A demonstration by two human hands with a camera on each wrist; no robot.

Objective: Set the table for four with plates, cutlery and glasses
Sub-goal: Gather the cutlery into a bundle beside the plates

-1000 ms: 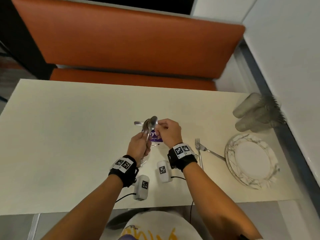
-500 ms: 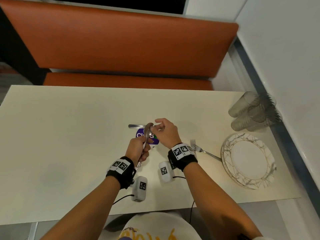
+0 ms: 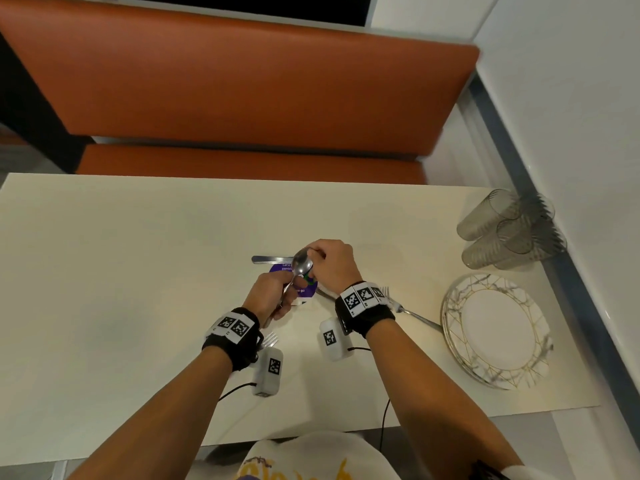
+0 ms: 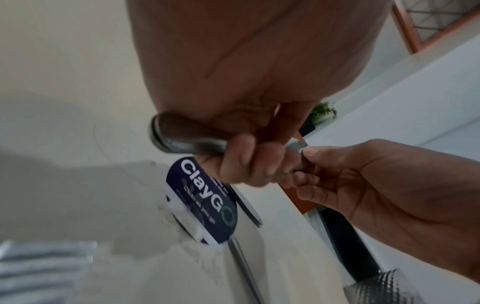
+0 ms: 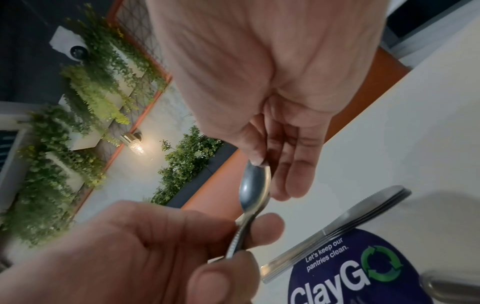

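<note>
Head view first: we look down at a pale table (image 3: 138, 271) with an orange bench (image 3: 242, 91) behind it. Our left hand (image 3: 268, 297) is curled round the handles of some spoons (image 3: 301, 265) and holds them up over the middle of the table. We cannot tell how many spoons there are. Our right hand (image 3: 334, 266) pinches the tip of the top spoon's bowl between thumb and finger.

Under our hands we see a round purple sticker (image 3: 304, 289) on the table. It says "ClayGO" and "Let's keep our pantries clean". Some knives (image 3: 270, 259) lie stacked flat just past the sticker, with their blades pointing to the left. One fork (image 3: 405, 306) lies to the right of our right wrist, and its handle reaches toward the plates (image 3: 498, 330). The tips of another fork (image 3: 268, 339) peek out by our left wrist.

The plates sit in a stack near the right edge of the table. They are white with gold lines round the rim. Behind them, by the wall, some clear glasses (image 3: 509, 230) stand close together.

From the right wrist we see the spoon bowl shining, with our left thumb (image 5: 221, 281) pressed on the handles. From the left wrist we see the fat ends of the spoon handles sticking out of our left fist. Green plants (image 5: 85, 82) and a small lamp (image 5: 135, 144) show on a far wall.
</note>
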